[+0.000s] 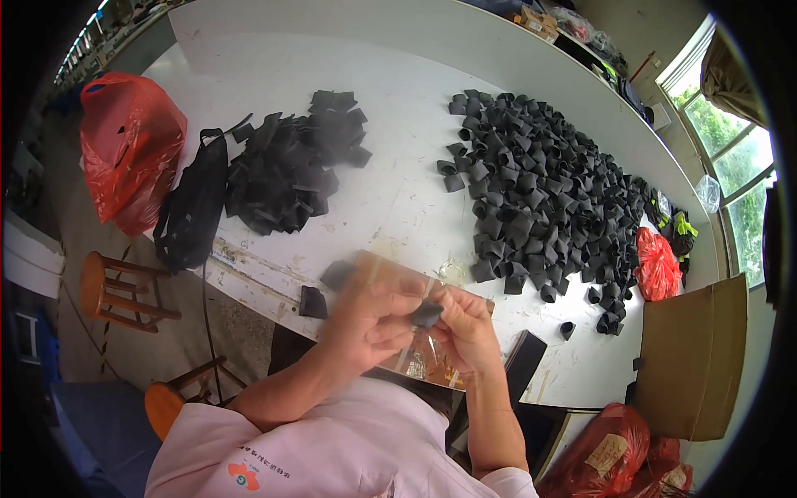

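My left hand (371,319) and my right hand (466,325) meet over the near edge of the white table (398,108). Both pinch one small black folded piece (427,313) between their fingertips. Under the hands lies a brown board (383,267) with a clear wrapper on it. A flat black piece (336,274) rests at the board's left end, and another black piece (313,302) sits at the table's edge. To the far left is a pile of flat black pieces (295,166). A large heap of folded black pieces (540,199) spreads on the right.
A black bag (193,207) hangs over the table's left edge beside a red plastic bag (129,149). Two wooden stools (112,290) stand on the floor at left. A cardboard box (693,357) and more red bags (656,266) sit at right.
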Demonstrator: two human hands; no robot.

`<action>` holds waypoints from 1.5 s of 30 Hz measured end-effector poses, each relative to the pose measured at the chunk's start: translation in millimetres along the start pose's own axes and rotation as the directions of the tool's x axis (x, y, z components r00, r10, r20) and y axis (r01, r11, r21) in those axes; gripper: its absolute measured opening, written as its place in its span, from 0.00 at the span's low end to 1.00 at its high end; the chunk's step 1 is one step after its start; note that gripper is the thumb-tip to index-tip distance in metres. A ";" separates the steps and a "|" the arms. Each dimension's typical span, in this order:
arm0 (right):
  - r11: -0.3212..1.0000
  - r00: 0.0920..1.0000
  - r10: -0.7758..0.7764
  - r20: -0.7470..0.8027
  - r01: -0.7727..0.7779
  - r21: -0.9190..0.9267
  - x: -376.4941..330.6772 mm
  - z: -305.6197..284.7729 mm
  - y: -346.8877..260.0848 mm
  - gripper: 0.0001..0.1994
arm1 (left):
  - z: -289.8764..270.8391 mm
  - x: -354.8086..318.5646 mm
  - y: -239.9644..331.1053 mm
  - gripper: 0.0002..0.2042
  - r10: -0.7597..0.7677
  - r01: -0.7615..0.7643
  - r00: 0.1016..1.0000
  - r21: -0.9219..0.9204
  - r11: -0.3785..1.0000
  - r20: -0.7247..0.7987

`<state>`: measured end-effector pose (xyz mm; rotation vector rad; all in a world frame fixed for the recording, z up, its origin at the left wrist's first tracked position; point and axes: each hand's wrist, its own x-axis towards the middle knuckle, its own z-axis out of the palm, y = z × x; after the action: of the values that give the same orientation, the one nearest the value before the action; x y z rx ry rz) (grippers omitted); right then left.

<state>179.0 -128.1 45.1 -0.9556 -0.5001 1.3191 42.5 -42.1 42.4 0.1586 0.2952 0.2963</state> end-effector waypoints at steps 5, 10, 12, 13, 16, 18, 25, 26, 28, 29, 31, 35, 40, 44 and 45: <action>0.948 0.989 -0.117 -0.085 0.086 -0.306 -8.2 -2.5 5.4 0.12 | 10.0 -3.2 -11.2 0.11 0.373 -0.272 0.928 0.664 0.697 -0.012; 0.502 0.774 -0.633 -0.037 0.373 -0.780 -20.2 4.9 0.6 0.15 | 30.7 1.9 0.5 0.10 0.456 -0.470 0.659 0.800 -0.373 0.599; 0.337 0.717 -0.691 0.092 0.433 -0.836 -25.7 11.6 1.5 0.19 | 19.5 4.9 -0.4 0.09 0.449 -0.522 0.675 0.809 -0.270 0.585; 0.346 0.731 -0.674 0.102 0.435 -0.831 -25.7 18.9 -0.1 0.20 | 15.7 6.2 -1.4 0.09 0.442 -0.566 0.689 0.807 -0.165 0.574; 0.236 0.719 -0.675 0.166 0.423 -0.875 -22.6 22.3 2.9 0.18 | 15.9 2.2 -14.2 0.05 0.597 -0.561 0.760 0.725 0.401 0.258; 0.059 0.602 -0.762 0.238 0.431 -0.900 -19.5 27.9 -0.8 0.15 | 23.8 1.5 -15.4 0.03 0.632 -0.563 0.775 0.461 0.685 0.006; 0.051 0.591 -0.755 0.284 0.485 -0.873 -12.7 12.5 5.6 0.11 | 10.9 -5.4 -24.5 0.03 0.677 -0.538 0.735 0.584 0.608 -0.029; 0.021 0.575 -0.760 0.303 0.487 -0.873 -12.0 9.6 9.0 0.11 | 6.6 -7.2 -25.0 0.03 0.669 -0.524 0.743 0.635 0.568 0.014; -0.016 0.553 -0.768 0.324 0.489 -0.872 -13.1 9.3 10.7 0.12 | 5.5 -9.0 -22.4 0.03 0.656 -0.513 0.752 0.681 0.522 0.064; -0.035 0.545 -0.775 0.320 0.469 -0.883 -15.1 9.0 10.2 0.12 | 7.6 -8.4 -22.3 0.04 0.650 -0.536 0.749 0.694 0.481 0.128; -0.050 0.544 -0.772 0.328 0.463 -0.885 -14.0 8.7 10.1 0.12 | 10.3 -5.8 -22.2 0.05 0.657 -0.564 0.732 0.703 0.434 0.181; -0.002 0.622 -0.717 0.315 0.450 -0.893 -13.1 14.0 4.9 0.09 | 24.3 -2.4 -6.0 0.10 0.637 -0.555 0.719 0.781 0.286 0.277; 0.194 0.745 -0.636 0.203 0.408 -0.892 -18.5 6.5 -0.4 0.06 | 25.5 5.2 -0.9 0.06 0.545 -0.588 0.568 0.767 -0.256 0.617; -0.111 0.629 -0.688 0.362 0.402 -0.909 -11.9 17.9 0.8 0.04 | 15.7 8.5 -5.8 0.06 0.577 -0.632 0.427 0.686 -0.361 0.697; -0.111 0.627 -0.688 0.366 0.408 -0.906 -12.9 20.5 -2.1 0.04 | 14.3 8.9 -5.8 0.06 0.567 -0.624 0.380 0.655 -0.426 0.730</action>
<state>161.3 -134.2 60.6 -1.6343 -1.5060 -0.1887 56.5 -46.4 52.5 1.8930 0.2697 1.3353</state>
